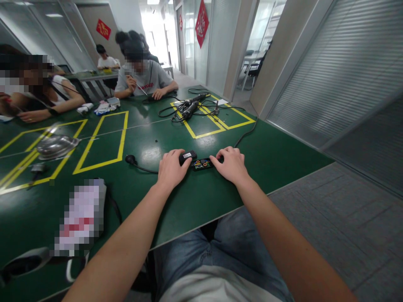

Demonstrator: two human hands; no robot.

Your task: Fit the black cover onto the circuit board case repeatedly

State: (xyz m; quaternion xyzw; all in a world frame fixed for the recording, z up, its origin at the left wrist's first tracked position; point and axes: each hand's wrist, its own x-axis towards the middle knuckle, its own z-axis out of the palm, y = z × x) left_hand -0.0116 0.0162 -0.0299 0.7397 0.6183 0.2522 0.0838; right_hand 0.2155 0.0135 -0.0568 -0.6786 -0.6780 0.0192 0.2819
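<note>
Open electronic housing and its two supporting hands. The open housing [203,164] lies close to the near edge of the green table [192,207], between the hands, with its circuit board and small orange ring-shaped parts exposed. Left hand [171,167]: the grip is nearly closed, thumb and curled fingers about a black casing [188,155] just beside the housing. Right hand [233,165]: the grip is narrowed at the housing's right end, thumb against it; the far fingertips are partly hidden. A black plug [131,159] lies to the left, its lead running to the left hand.

Handling, as judged: both parts are probably light, with stiff, rather smooth shells; the bare board is likely the fragile portion. Hold is best taken by the shell's ends or long edges, clear of the components.

Lettering: the casing bears a white label, too small to read. At the far side, a co-worker's shirt [151,75] carries red letters, not surely legible; a red diamond hanging [202,23] shows gold marks, likewise unread. No brand can be made out.
</note>
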